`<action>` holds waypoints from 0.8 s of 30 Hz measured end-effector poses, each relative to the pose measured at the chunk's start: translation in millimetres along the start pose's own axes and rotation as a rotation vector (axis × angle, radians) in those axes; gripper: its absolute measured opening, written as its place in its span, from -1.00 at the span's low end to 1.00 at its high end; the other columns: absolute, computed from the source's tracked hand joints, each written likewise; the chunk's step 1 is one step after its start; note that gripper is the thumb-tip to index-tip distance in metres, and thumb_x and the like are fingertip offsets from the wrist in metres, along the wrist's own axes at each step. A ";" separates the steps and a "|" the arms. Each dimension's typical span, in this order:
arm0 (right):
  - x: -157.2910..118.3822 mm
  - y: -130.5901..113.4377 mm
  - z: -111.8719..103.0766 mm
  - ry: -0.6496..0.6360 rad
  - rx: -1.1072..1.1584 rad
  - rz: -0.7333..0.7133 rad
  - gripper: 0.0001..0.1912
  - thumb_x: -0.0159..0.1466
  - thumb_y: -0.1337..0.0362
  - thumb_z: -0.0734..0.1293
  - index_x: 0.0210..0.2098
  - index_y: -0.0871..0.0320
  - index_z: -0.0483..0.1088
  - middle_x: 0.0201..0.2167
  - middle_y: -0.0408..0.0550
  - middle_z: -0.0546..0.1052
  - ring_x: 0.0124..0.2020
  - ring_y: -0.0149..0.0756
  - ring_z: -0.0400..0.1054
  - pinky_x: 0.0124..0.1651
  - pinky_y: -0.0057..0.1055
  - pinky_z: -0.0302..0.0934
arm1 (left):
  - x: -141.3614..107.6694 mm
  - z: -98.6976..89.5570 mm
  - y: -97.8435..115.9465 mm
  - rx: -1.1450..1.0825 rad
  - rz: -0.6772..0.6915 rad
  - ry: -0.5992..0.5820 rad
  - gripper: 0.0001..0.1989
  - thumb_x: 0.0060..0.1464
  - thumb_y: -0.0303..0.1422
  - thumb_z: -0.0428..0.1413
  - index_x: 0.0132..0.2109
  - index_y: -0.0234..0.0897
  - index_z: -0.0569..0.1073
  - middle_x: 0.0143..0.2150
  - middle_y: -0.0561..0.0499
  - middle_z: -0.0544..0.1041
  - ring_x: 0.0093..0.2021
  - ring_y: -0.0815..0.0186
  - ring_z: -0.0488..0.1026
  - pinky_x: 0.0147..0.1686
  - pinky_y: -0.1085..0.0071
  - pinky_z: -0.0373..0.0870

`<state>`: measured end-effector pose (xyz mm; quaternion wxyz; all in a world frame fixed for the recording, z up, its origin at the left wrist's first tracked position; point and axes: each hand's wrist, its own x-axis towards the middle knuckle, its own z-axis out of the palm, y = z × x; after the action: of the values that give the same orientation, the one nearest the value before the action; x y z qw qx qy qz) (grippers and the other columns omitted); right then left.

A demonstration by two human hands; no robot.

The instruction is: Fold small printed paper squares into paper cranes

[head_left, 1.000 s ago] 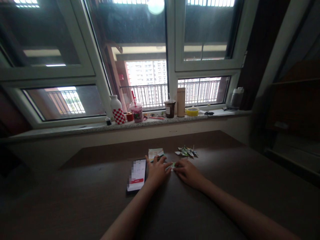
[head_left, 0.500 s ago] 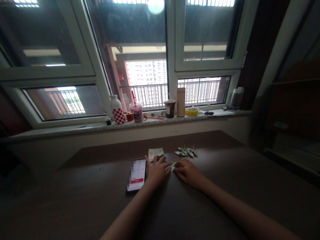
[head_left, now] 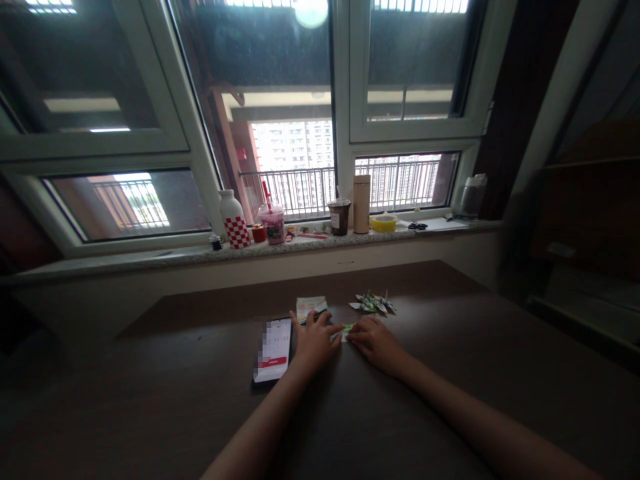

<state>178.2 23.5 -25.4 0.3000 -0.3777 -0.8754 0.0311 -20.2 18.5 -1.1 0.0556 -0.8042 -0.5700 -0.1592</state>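
Note:
A small green and white paper piece (head_left: 348,330) lies on the brown table between my two hands. My left hand (head_left: 316,340) rests with its fingers spread, a fingertip at the left edge of the piece. My right hand (head_left: 374,341) has its fingers pressed together on the right side of the same piece. Beyond my left fingers lies a stack of printed paper (head_left: 311,307), partly covered by them. A phone (head_left: 273,351) with a lit screen is left of my left hand. Behind my right hand is a pile of folded green and white pieces (head_left: 373,303).
Along the granite windowsill (head_left: 300,243) stand a checkered bottle (head_left: 235,223), a pink drink cup (head_left: 273,225), a dark drink cup (head_left: 339,218), a tan cylinder (head_left: 361,205), yellow tape (head_left: 384,223) and scissors (head_left: 418,227). The table's (head_left: 200,413) far edge runs below the sill.
Both hands stay nearly in place; a little more of the green paper piece shows between them.

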 end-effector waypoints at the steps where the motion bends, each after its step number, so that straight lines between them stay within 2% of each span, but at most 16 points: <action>1: 0.0 -0.8 -0.7 -0.002 -0.026 -0.013 -0.76 0.35 0.32 0.24 -0.14 0.03 0.55 -0.20 -0.03 0.55 -0.09 -0.24 0.37 0.12 -0.18 0.16 | -0.1 -0.4 0.3 0.001 0.001 0.002 -0.72 0.19 -0.10 0.03 0.02 0.28 0.50 0.20 0.09 0.42 0.26 -0.06 0.14 0.14 -0.50 -0.60; 7: -0.4 -5.4 -8.4 -0.046 -0.108 -0.090 -0.76 0.34 0.28 0.25 -0.12 -0.01 0.55 -0.15 -0.01 0.52 -0.04 -0.20 0.33 0.11 -0.15 0.16 | 0.0 -1.9 0.9 0.019 0.011 0.017 -0.73 0.19 -0.10 0.04 0.00 0.27 0.52 0.19 0.08 0.42 0.25 -0.07 0.16 0.14 -0.50 -0.60; 14: -1.8 -1.4 -4.6 -0.026 0.077 0.008 -0.74 0.33 0.34 0.25 -0.13 0.04 0.56 -0.15 -0.03 0.55 -0.06 -0.25 0.36 0.06 -0.31 0.23 | -0.9 -0.7 0.4 -0.003 0.002 0.021 -0.73 0.20 -0.10 0.04 0.01 0.28 0.50 0.18 0.09 0.42 0.25 -0.05 0.16 0.14 -0.53 -0.55; 24: -2.6 2.3 0.2 -0.019 0.113 -0.013 -0.70 0.31 0.40 0.24 -0.07 0.08 0.54 -0.10 -0.02 0.55 -0.03 -0.23 0.37 0.10 -0.29 0.22 | -0.8 2.6 0.3 -0.038 -0.032 0.028 -0.75 0.18 -0.10 0.08 0.00 0.30 0.51 0.24 0.12 0.36 0.28 -0.06 0.10 0.12 -0.56 -0.48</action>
<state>181.0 23.3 -27.5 0.3125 -0.3542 -0.8776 0.0820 -19.7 18.4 -3.8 0.0458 -0.7936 -0.5788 -0.1821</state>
